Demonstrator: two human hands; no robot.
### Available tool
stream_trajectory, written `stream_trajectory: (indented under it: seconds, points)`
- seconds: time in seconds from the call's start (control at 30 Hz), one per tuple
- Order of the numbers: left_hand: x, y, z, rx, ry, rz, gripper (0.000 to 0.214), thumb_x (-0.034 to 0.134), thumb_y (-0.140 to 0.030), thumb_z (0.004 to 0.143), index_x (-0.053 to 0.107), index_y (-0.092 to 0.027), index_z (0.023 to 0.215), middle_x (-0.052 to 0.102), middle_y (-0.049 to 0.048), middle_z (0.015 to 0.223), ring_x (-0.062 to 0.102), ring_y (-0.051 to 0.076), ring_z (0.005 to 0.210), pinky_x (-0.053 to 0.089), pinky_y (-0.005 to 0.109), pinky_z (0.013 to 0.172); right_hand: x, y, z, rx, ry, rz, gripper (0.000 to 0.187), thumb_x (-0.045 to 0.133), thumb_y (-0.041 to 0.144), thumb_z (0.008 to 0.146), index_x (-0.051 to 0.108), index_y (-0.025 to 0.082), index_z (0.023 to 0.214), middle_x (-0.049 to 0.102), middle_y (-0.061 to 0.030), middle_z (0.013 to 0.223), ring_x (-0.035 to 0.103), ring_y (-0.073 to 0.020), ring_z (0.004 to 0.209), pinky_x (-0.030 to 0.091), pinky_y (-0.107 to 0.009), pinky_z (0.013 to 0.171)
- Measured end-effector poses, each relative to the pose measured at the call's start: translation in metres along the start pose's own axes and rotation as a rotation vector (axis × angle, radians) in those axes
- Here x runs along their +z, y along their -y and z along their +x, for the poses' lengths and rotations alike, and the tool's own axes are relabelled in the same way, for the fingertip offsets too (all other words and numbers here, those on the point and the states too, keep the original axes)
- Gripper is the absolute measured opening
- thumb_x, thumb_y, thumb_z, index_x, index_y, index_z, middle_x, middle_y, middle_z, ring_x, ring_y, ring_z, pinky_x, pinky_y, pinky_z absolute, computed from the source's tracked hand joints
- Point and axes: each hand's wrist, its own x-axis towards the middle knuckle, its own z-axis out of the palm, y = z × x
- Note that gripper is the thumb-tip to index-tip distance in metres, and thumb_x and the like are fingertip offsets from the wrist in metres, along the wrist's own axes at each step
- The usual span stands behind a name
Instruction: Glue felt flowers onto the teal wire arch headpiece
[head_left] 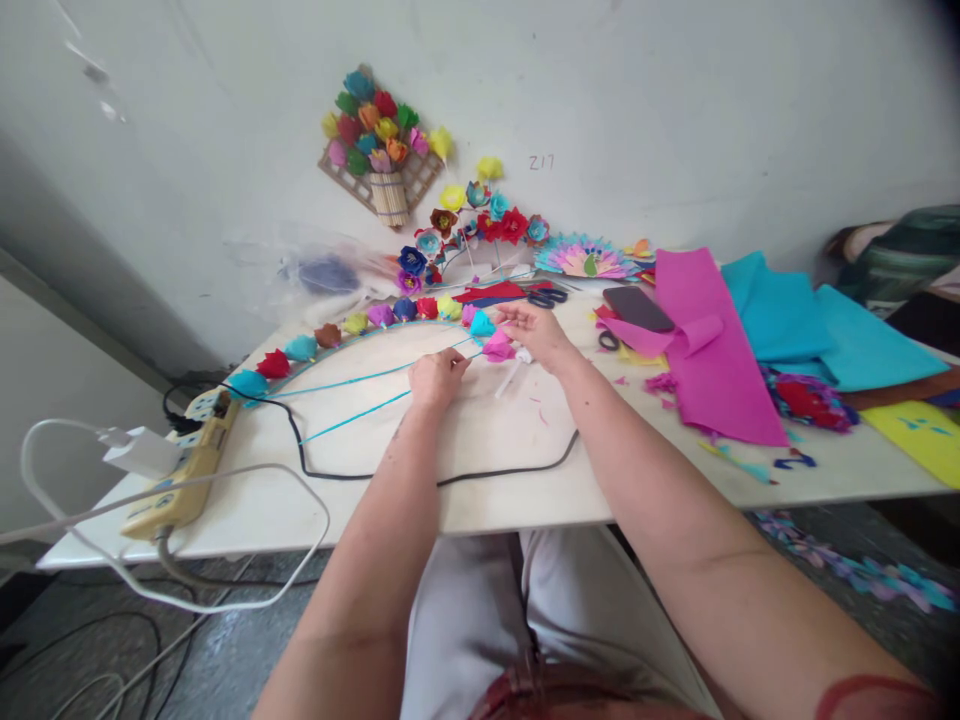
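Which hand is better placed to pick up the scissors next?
Right. The right hand lies just in front of the scissors, though its fingers touch a pink flower. The left hand is farther away and closed on a stick.

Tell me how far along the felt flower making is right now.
Done: a row of finished flowers lies in an arc on the table. In hand: the left hand holds a teal stick while the right hand holds a pink flower. Left: probably more, since magenta felt and blue felt lie in large sheets.
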Motion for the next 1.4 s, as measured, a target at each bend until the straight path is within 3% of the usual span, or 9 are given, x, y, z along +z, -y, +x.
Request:
stream_trajectory:
  seconds: [0.3, 0.57, 0.87, 1.07, 1.4]
  points:
    - [0.0, -0.001, -0.001, 0.031, -0.013, 0.006, 0.029, 0.044, -0.048, 0.073, 0.064, -0.03, 0.083, 0.066, 0.0014, 0.075, 0.058, 0.018, 0.075, 0.038, 0.027, 0.065, 0.01, -0.01, -0.002, -0.074, 0.155, -0.214, 0.045, 0.044, 0.008, 0.063, 0.054, 0.017, 0.107, 0.06, -0.0032, 0.093, 0.054, -0.0089, 0.068, 0.045, -0.022, 0.061]
    - [-0.001, -0.001, -0.001, 0.043, -0.002, 0.008, 0.029, 0.044, -0.047, 0.074, 0.064, -0.028, 0.084, 0.066, 0.0016, 0.076, 0.058, 0.017, 0.077, 0.039, 0.026, 0.067, 0.003, -0.01, -0.001, -0.304, 0.179, -0.708, 0.05, 0.038, 0.001, 0.058, 0.059, 0.015, 0.102, 0.06, -0.005, 0.089, 0.053, -0.016, 0.085, 0.041, -0.027, 0.078]
    - [0.0, -0.002, -0.001, 0.038, 0.003, 0.012, 0.029, 0.045, -0.046, 0.074, 0.064, -0.029, 0.086, 0.066, 0.0015, 0.077, 0.058, 0.018, 0.079, 0.039, 0.027, 0.069, 0.009, -0.023, 0.004, -0.238, 0.071, -0.435, 0.046, 0.043, 0.007, 0.063, 0.055, 0.014, 0.107, 0.06, -0.004, 0.088, 0.055, -0.0122, 0.072, 0.045, -0.024, 0.066]
    - [0.001, -0.001, 0.0, 0.047, -0.009, 0.007, 0.029, 0.044, -0.047, 0.074, 0.065, -0.028, 0.084, 0.066, 0.0018, 0.074, 0.058, 0.018, 0.077, 0.039, 0.027, 0.068, 0.012, -0.029, 0.004, -0.247, -0.015, -0.562, 0.042, 0.042, 0.005, 0.061, 0.062, 0.017, 0.096, 0.06, -0.0021, 0.081, 0.055, -0.0134, 0.075, 0.045, -0.025, 0.07]
    - [0.002, 0.0, 0.0, 0.047, -0.016, -0.017, 0.028, 0.045, -0.046, 0.073, 0.064, -0.028, 0.084, 0.066, 0.0017, 0.072, 0.058, 0.018, 0.075, 0.039, 0.028, 0.066, 0.009, -0.024, 0.001, -0.263, -0.013, -0.663, 0.045, 0.041, 0.002, 0.058, 0.061, 0.017, 0.096, 0.059, -0.0022, 0.082, 0.054, -0.0134, 0.075, 0.044, -0.025, 0.07]
